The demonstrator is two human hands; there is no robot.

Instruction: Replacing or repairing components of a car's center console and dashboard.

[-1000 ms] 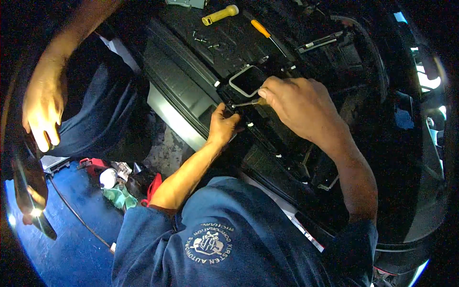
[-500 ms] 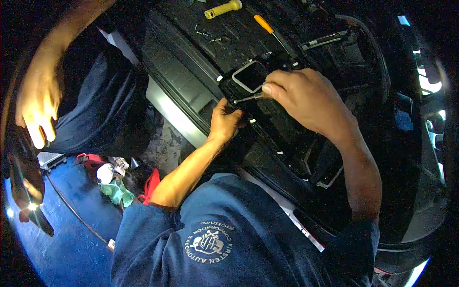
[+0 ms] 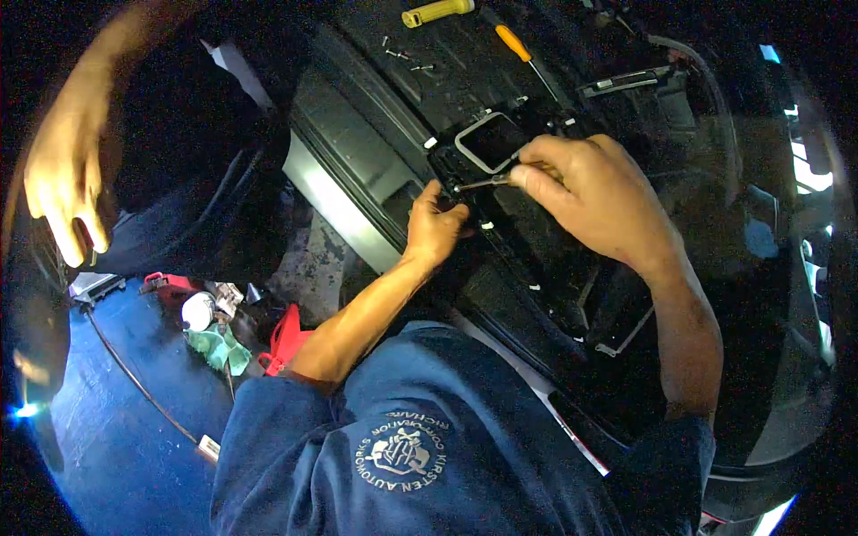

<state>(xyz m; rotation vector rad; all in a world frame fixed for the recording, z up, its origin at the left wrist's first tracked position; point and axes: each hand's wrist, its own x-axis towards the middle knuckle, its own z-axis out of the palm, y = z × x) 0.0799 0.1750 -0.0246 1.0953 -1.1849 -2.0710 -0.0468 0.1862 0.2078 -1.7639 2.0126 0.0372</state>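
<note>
Black plastic panel (image 3: pixel 536 259) lay across the dark housing, the left hand (image 3: pixel 435 228) clenched on its edge while the right hand (image 3: pixel 590 192) gripped a thin metal tool (image 3: pixel 483 183) at a fastener, best kept square and steady.

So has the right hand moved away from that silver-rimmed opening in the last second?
No. The right hand still pinches the thin metal tool at the lower right corner of the silver-rimmed opening; only the whole view has drifted slightly.
</note>
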